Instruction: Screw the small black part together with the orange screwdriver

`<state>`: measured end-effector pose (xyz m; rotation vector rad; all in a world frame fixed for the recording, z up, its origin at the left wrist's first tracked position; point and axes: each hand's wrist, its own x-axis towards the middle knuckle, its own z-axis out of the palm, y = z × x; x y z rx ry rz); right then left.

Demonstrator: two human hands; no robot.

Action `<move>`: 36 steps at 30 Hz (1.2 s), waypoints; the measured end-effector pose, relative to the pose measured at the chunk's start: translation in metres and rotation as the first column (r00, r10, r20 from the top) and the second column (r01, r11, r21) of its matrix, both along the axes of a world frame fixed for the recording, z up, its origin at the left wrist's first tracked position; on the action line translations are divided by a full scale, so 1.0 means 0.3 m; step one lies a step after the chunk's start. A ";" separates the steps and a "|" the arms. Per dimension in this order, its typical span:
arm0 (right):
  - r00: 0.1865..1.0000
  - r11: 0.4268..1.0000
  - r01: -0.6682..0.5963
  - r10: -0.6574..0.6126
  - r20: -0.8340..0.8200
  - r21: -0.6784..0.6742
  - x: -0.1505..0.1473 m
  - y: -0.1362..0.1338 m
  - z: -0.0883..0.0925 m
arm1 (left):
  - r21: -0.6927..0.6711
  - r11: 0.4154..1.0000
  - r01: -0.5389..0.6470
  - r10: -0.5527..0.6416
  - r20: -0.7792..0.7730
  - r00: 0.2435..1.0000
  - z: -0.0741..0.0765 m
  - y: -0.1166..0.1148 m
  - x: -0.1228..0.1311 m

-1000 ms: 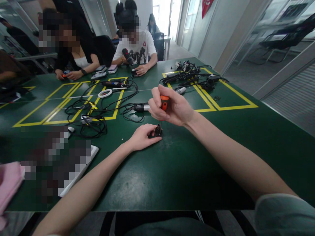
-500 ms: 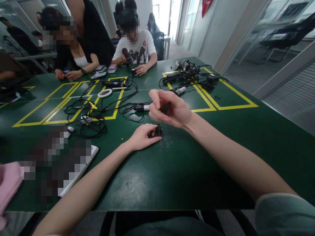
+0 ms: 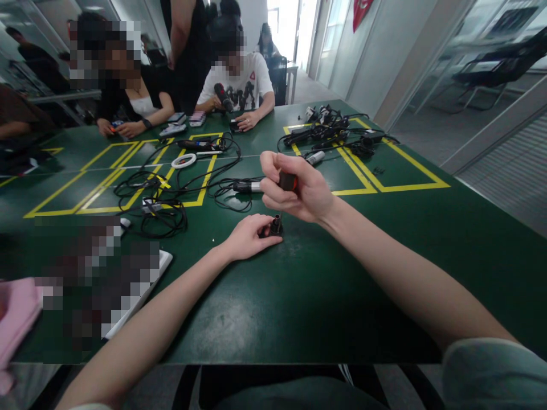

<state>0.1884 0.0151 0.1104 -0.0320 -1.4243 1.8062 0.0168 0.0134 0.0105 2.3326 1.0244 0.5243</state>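
My right hand [image 3: 297,187] is wrapped round the black and orange handle of a screwdriver [image 3: 288,181], held upright with its shaft pointing down. Below it, a small black part with a round tube-like top [image 3: 277,224] rests on the green table [image 3: 239,307]. My left hand [image 3: 251,236] pinches this part from the left, with the thumb at its near side. The shaft comes down at the part; whether its tip touches a screw is too small to tell.
Coiled black cables [image 3: 164,219] lie left of my hands, with a white tape ring [image 3: 183,161] beyond. A heap of black cabled devices [image 3: 320,134] sits at the back right. Two people [image 3: 239,85] work across the table. A white-edged object [image 3: 160,267] lies at left, blurred out.
My right hand has turned slightly, showing more of the handle's orange end. My left hand and the black part stay in place; the whole view has shifted a little.
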 end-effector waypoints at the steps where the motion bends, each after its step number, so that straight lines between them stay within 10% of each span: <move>1: 1.000 1.000 0.022 -0.022 0.005 -0.001 0.004 0.006 0.001 | 0.009 1.000 -0.001 0.001 -0.006 1.000 0.000 0.000 0.000; 36: 0.998 0.999 0.041 -0.041 0.047 0.007 -0.009 -0.015 0.014 | 0.065 0.998 -0.011 0.014 -0.047 0.999 -0.004 -0.001 -0.001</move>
